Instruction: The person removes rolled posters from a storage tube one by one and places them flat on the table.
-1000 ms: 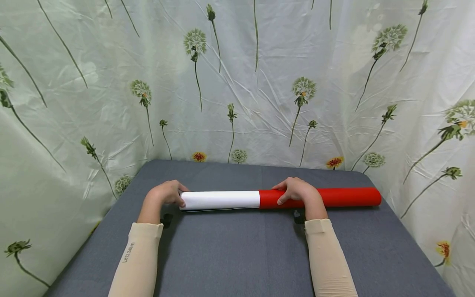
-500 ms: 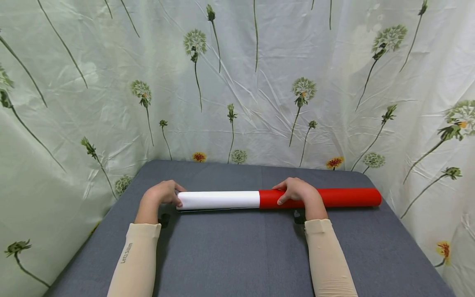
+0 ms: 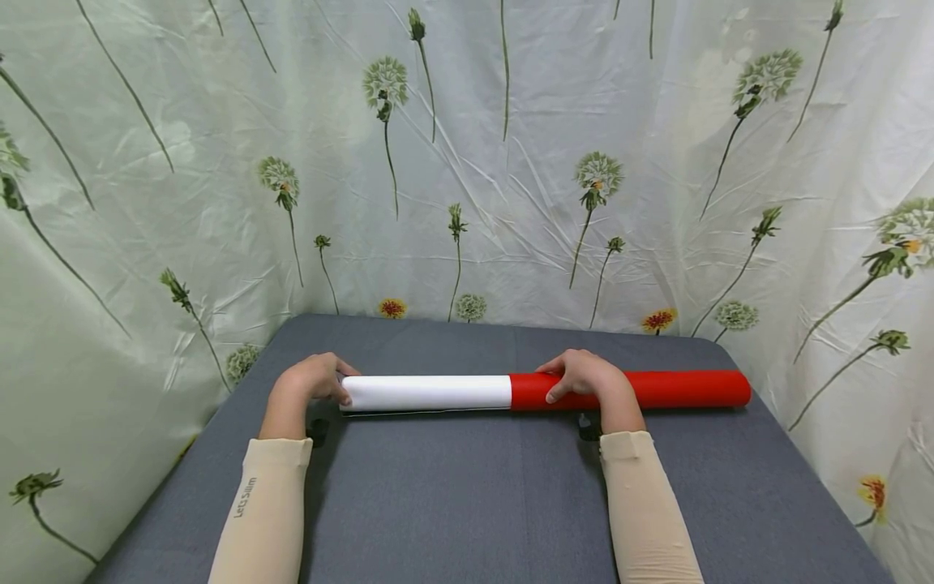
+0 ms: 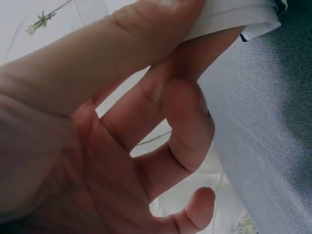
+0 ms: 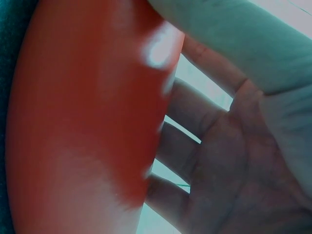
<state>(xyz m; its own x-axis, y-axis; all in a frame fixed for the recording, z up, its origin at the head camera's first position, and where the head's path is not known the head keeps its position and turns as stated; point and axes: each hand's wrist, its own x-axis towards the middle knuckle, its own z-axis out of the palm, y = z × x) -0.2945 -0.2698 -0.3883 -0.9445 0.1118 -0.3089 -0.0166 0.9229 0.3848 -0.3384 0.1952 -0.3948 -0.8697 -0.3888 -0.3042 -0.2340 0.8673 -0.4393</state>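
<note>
A long red tube (image 3: 686, 388) lies across the table, and a white rolled sheet (image 3: 423, 392) sticks out of its left end. My left hand (image 3: 312, 380) pinches the left end of the white roll between thumb and fingers. In the left wrist view, thin white layers (image 4: 239, 15) show at the roll's edge, while the other fingers curl free below. My right hand (image 3: 584, 375) grips the red tube near its left end. In the right wrist view, the thumb and fingers lie around the glossy red surface (image 5: 83, 107). What is inside the roll is hidden.
A dark grey cloth-covered table (image 3: 438, 503) lies beneath. Behind and at both sides hangs a pale curtain (image 3: 511, 162) with a dandelion print. A small dark device (image 3: 588, 427) sits under the right wrist, another dark device (image 3: 318, 432) under the left.
My left hand has moved slowly left with the white roll's end, so a longer stretch of white shows. The right hand and red tube have stayed in place.
</note>
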